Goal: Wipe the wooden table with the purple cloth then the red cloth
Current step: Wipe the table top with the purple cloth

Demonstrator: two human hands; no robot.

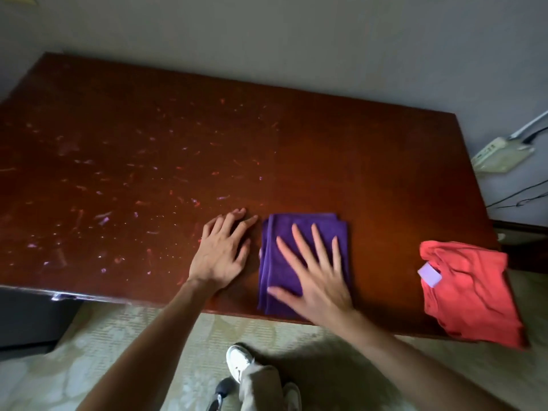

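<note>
Table: one dark reddish-brown wooden table (341, 149), top strewn with many pale and reddish specks and shreds across left and centre.
Purple cloth: one folded purple terry cloth (280, 250), flat near front edge, right of centre.
Red cloth: one crumpled red fabric cloth (474, 295), at right front corner, partly overhanging edge, well apart from purple cloth; one small pale lilac tag (430, 275) on it.
Right hand (317, 280): fingers spread straight, palm down on purple cloth, grasping nothing.
Left hand (222, 250): flat on bare wood just beside cloth, fingers relaxed, slightly bent, grasping nothing.
Surroundings: one white power strip (498, 155) with cables against wall at right; patterned floor covering (148, 345); one white shoe (238, 360) below.
</note>
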